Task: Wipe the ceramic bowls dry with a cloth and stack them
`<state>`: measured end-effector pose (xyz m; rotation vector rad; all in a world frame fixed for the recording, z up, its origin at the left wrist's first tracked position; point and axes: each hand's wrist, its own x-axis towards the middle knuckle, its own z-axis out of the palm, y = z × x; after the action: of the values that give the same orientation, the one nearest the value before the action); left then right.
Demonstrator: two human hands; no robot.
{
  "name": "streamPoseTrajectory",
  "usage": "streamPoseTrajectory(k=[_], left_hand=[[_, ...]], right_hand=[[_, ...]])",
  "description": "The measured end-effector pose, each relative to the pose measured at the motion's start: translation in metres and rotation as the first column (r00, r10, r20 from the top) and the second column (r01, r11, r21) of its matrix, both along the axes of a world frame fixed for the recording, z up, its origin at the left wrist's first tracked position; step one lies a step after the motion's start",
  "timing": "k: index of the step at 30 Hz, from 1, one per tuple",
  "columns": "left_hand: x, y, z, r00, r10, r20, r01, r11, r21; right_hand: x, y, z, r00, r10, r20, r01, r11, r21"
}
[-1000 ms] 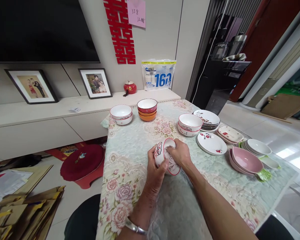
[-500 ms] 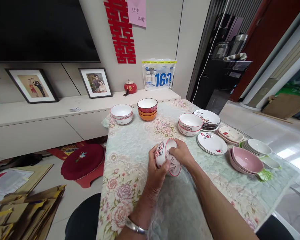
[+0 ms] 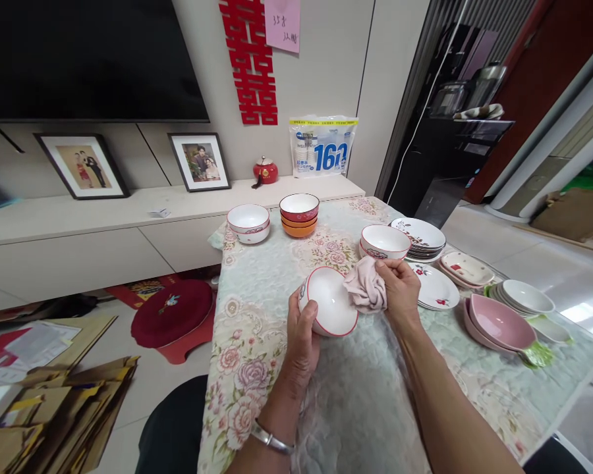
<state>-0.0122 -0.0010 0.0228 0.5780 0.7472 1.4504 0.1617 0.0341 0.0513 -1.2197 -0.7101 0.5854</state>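
1. Head view, left hand (image 3: 301, 336): your fingers are gripping the bowl (image 3: 330, 303), thumb hooked over the near rim, other fingers around the outside wall. Silver bracelet (image 3: 273, 437) on that forearm.
2. Head view, bowl: white, red rim, dark pattern outside. It's in front of you over the middle of the table (image 3: 257, 326), tilted, inside facing you. Can't tell if its base touches the tablecloth.
3. Head view, right hand (image 3: 402, 289): your fingers are closed on the cloth (image 3: 366, 287), pale pink and bunched. It sits at the bowl's right rim; touching or just clear, can't tell.
4. Head view, far side of table: white bowls (image 3: 248, 224) stacked at left; beside them a red bowl (image 3: 299, 209) on top of orange ones.
5. Head view, right side: another bowl stack (image 3: 385, 241) just beyond your cloth, then dark-edged plates (image 3: 419, 234), flowered plates (image 3: 437, 286) partly behind your right hand, squarish dishes (image 3: 467, 268), small white bowls (image 3: 528, 296) and pink dishes (image 3: 501, 322).
6. Head view, behind: ledge (image 3: 188, 205) with two photo frames, red pot (image 3: 265, 172) and printed bag (image 3: 323, 148).
7. Head view, floor left: red stool (image 3: 172, 313), flattened cardboard (image 3: 74, 408).
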Motion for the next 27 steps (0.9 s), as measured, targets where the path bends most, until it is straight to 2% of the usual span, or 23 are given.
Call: streamPoseTrajectory(k=[2, 3, 4, 6, 9, 11, 12, 14, 16, 18, 20, 22, 24, 25, 27], left_hand=[[0.000, 0.001, 0.000, 1.000, -0.008, -0.007, 0.008, 1.000, 0.003], [0.001, 0.001, 0.000, 1.000, -0.013, -0.016, 0.013, 1.000, 0.012], [0.001, 0.002, 0.000, 0.999, -0.016, -0.032, 0.017, 0.999, 0.029], [0.001, 0.004, -0.002, 0.996, -0.012, -0.090, 0.019, 0.996, 0.083], [-0.001, 0.005, -0.005, 0.970, 0.022, -0.240, 0.022, 0.983, 0.181], [-0.002, 0.006, -0.006, 0.933, 0.081, -0.350, 0.006, 0.971, 0.240], [-0.003, 0.006, -0.005, 0.907, 0.123, -0.402, -0.013, 0.964, 0.266], [-0.004, 0.006, -0.004, 0.847, 0.201, -0.492, -0.046, 0.950, 0.309], [-0.005, 0.007, -0.002, 0.795, 0.251, -0.553, -0.062, 0.939, 0.337], [-0.006, 0.009, -0.002, 0.775, 0.265, -0.574, -0.068, 0.937, 0.342], [-0.007, 0.011, -0.003, 0.797, 0.246, -0.551, -0.085, 0.950, 0.302], [-0.008, 0.014, -0.005, 0.853, 0.212, -0.477, -0.114, 0.967, 0.227], [-0.009, 0.017, -0.007, 0.912, 0.180, -0.369, -0.130, 0.979, 0.155], [-0.010, 0.019, -0.008, 0.933, 0.171, -0.318, -0.136, 0.982, 0.127], [-0.011, 0.021, -0.010, 0.957, 0.154, -0.245, -0.135, 0.987, 0.093]], right_hand=[[-0.006, -0.004, 0.002, 0.965, -0.094, 0.243, 0.080, 0.995, 0.067], [-0.010, -0.006, 0.003, 0.909, -0.117, 0.399, 0.083, 0.991, 0.101], [-0.014, -0.008, 0.003, 0.825, -0.121, 0.552, 0.056, 0.989, 0.134], [-0.022, -0.011, 0.004, 0.611, -0.053, 0.790, -0.099, 0.985, 0.143], [-0.033, -0.013, 0.004, 0.300, 0.168, 0.939, -0.351, 0.935, -0.055], [-0.040, -0.013, 0.002, 0.172, 0.322, 0.931, -0.407, 0.884, -0.230], [-0.043, -0.013, 0.001, 0.151, 0.392, 0.907, -0.416, 0.858, -0.301], [-0.051, -0.014, -0.004, 0.203, 0.522, 0.828, -0.458, 0.798, -0.391], [-0.058, -0.015, -0.009, 0.324, 0.659, 0.679, -0.570, 0.709, -0.416], [-0.064, -0.017, -0.014, 0.438, 0.804, 0.402, -0.730, 0.579, -0.363], [-0.068, -0.019, -0.016, 0.498, 0.867, 0.034, -0.840, 0.492, -0.230], [-0.071, -0.021, -0.015, 0.506, 0.827, -0.245, -0.861, 0.498, -0.101], [-0.072, -0.023, -0.010, 0.522, 0.796, -0.306, -0.845, 0.533, -0.056], [-0.072, -0.023, -0.008, 0.537, 0.807, -0.245, -0.840, 0.538, -0.068], [-0.070, -0.023, -0.004, 0.550, 0.835, 0.034, -0.823, 0.548, -0.148]])
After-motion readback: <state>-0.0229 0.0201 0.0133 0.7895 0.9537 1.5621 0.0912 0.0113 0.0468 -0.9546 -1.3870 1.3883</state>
